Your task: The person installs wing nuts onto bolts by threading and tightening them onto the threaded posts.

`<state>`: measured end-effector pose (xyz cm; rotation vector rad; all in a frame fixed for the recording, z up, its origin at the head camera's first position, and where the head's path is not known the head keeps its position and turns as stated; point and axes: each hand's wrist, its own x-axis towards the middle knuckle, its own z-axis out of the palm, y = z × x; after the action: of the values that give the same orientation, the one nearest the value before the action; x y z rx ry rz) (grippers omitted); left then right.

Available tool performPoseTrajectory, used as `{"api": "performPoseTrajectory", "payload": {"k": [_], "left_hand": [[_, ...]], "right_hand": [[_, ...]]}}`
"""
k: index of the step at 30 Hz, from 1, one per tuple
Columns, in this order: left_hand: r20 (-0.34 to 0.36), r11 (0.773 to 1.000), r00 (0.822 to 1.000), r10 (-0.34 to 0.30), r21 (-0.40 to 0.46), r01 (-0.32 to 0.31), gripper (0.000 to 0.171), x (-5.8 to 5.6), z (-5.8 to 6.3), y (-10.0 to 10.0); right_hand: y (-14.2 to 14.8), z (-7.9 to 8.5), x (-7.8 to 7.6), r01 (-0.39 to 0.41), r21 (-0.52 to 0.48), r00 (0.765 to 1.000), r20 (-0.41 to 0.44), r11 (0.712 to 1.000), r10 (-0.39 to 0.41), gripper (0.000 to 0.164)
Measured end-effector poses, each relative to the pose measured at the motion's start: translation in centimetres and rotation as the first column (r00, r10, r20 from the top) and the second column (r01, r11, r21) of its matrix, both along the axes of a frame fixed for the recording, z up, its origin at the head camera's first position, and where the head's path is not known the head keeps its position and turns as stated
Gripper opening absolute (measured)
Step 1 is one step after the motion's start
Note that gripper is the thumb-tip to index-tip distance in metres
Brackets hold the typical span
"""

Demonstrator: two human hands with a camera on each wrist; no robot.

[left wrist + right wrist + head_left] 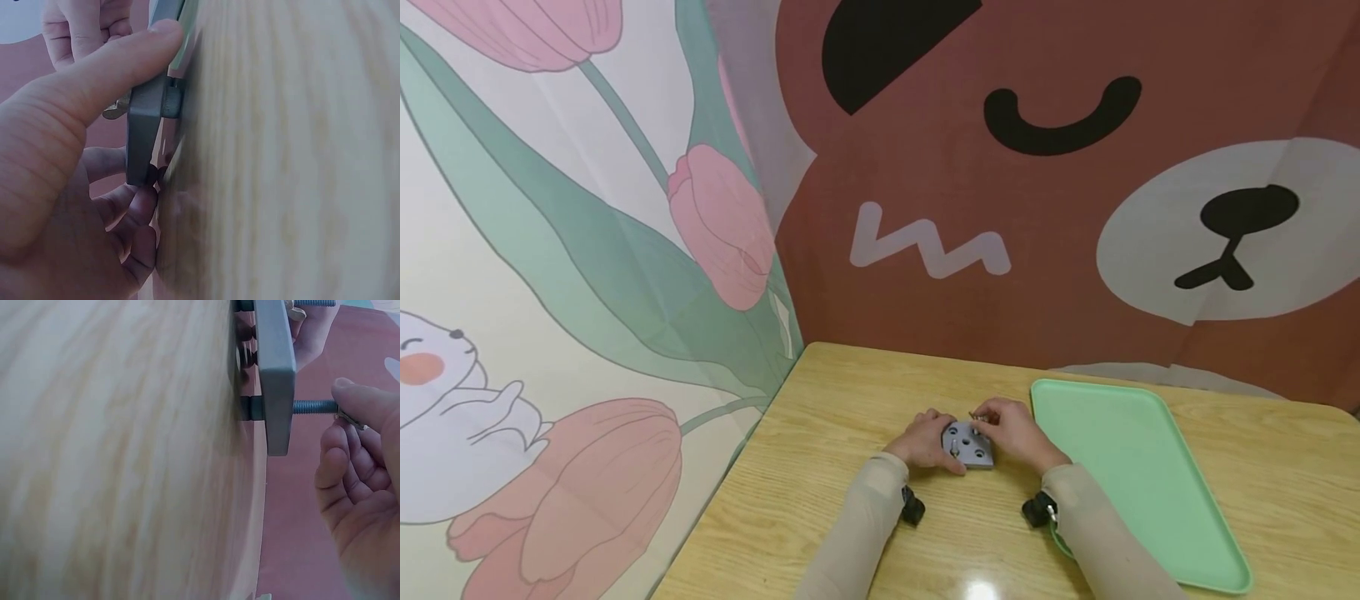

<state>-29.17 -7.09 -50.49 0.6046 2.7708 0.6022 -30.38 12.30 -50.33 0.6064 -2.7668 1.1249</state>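
Note:
A grey metal plate (967, 443) with several holes is held a little above the table by bolt heads under it. My left hand (927, 440) grips its left edge, thumb along the near side and fingers curled beneath. Threaded bolts stick up through the plate; one bolt (314, 407) shows clearly in the right wrist view. At the tip of that bolt my right hand (1009, 429) pinches a small metal wing nut (352, 420), partly hidden by the thumb and fingers. A second wing nut (116, 108) sits on another bolt, close to the plate, near my left thumb.
A light green tray (1138, 475) lies on the wooden table (775, 467), right of my right hand. Printed cloth (910, 308) hangs behind the table and along its left side. Black wrist cameras (913, 506) are strapped to both wrists.

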Motion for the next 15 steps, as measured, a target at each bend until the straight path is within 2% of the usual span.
{"api": "performPoseTrajectory", "payload": {"k": [5, 15], "left_hand": [[0.001, 1.000, 1.000, -0.002, 0.006, 0.002, 0.084, 0.00, 0.06, 0.02], [0.011, 1.000, 1.000, 0.013, 0.010, -0.013, 0.085, -0.01, 0.02, 0.03]], "right_hand": [[0.05, 0.02, -0.09, -0.006, -0.002, 1.000, 0.011, 1.000, 0.006, 0.014], [-0.06, 0.41, 0.28, -0.070, -0.039, 0.997, -0.013, 0.997, 0.070, 0.013]]}}
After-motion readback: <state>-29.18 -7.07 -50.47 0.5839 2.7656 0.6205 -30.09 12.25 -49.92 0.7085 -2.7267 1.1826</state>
